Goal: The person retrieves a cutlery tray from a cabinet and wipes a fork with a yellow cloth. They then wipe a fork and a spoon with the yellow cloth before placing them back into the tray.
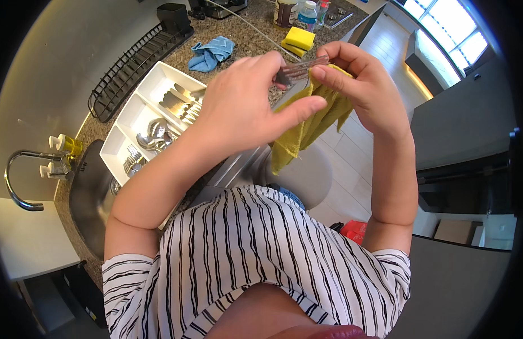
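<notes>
My left hand [240,101] is raised over the counter's edge, its fingertips at the dark end of a metal fork [304,68]. Opposite it, my right hand [355,80] pinches a yellow cloth [306,123] together with the fork's tined end. The cloth hangs down below both hands. A white cutlery tray [138,99] lies on the counter to the left, partly behind my left forearm. Knives, spoons [157,131] and forks [134,161] lie in its separate compartments.
Behind the tray stands a black wire dish rack [130,70]. A blue cloth [210,53], yellow sponges [299,40] and several bottles [307,16] are on the granite counter. At left, a curved faucet [15,169] rises beside the sink [89,199].
</notes>
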{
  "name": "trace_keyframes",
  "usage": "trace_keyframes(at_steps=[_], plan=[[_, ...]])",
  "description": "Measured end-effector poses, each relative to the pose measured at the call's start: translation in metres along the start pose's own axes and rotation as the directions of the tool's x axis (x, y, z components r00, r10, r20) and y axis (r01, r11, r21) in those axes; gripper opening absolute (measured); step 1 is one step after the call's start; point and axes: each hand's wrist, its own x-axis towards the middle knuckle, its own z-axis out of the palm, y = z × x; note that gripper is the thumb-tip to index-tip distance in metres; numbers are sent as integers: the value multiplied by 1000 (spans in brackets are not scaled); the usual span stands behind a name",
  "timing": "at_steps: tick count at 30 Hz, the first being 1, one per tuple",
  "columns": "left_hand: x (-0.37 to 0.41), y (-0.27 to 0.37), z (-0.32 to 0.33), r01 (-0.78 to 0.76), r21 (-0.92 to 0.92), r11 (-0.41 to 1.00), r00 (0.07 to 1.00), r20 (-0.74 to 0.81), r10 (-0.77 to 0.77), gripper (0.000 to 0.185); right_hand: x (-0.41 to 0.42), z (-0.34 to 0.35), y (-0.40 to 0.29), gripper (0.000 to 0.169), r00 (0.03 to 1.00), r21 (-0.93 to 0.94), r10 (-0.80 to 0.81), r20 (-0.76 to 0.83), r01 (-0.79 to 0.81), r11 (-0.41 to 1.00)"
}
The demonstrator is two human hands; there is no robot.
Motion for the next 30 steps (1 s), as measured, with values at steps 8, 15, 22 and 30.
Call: trace_keyframes(at_steps=[8, 15, 22, 30], plan=[[2, -8, 3, 228, -213, 950, 965, 182, -191, 24, -5, -14, 4, 28, 984, 207, 87, 154, -118, 971], [5, -4, -5, 518, -448, 728, 842, 417, -343, 14, -6, -12, -5, 31, 981, 161, 103, 162, -130, 978], [7, 1, -18, 482, -392, 784, 834, 480, -272, 8, -4, -46, -8, 25, 929, -26, 150, 337, -150, 988], [5, 3, -17, 327, -369, 870, 885, 443, -145, 12, 2, -49, 0, 20, 849, 318, 211, 484, -396, 862]])
